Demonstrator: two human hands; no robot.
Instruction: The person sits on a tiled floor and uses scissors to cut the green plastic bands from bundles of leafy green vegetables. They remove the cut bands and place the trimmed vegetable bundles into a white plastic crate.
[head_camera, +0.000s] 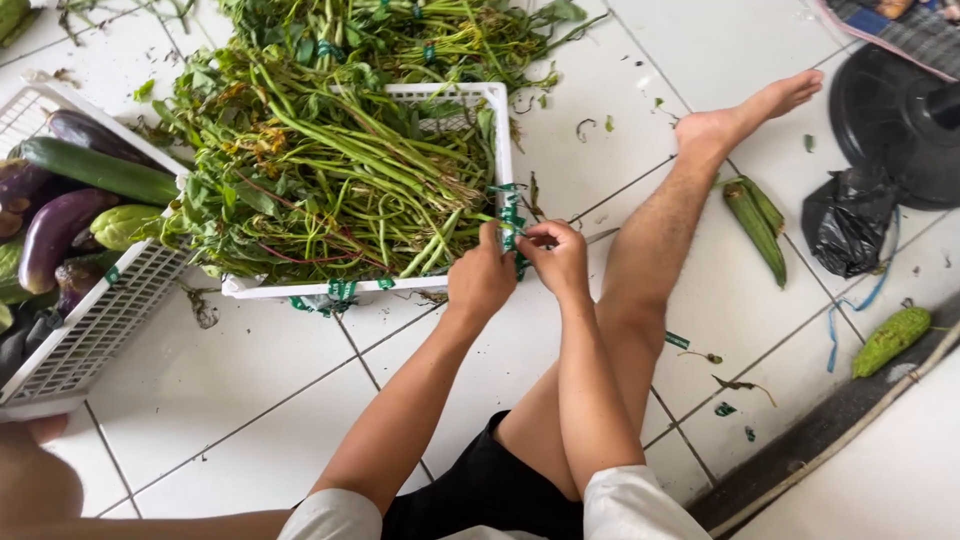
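At the centre of the frame, the left hand (481, 277) and the right hand (556, 256) are seen close together at the lower right corner of a white plastic crate (497, 130). Both hands are closed in a pinch on a strip of green tape (512, 222), which is wound about the stem ends of a bundle of leafy greens (330, 170); the fingertips of the two hands almost meet on the tape. The greens are heaped in the crate, which fills the upper middle of the frame, with their stems pointed toward the hands and their leaves spilling over the crate's left rim.

More loose greens (400, 30) are piled beyond the crate at the top edge. A second white crate (95, 320) is seen at the left edge, tilted, and purple eggplants (55, 235) and a dark green cucumber (100, 170) are held in it. The person's bare leg (660, 240) is stretched toward the upper right across the white tiled floor (250, 400). Two ridged green gourds (755, 215) lie to the right of the leg, a crumpled black plastic bag (848, 220) lies further right, and a bumpy green gourd (890, 340) is seen at the right edge. Scraps of green tape and leaf are scattered on the tiles.
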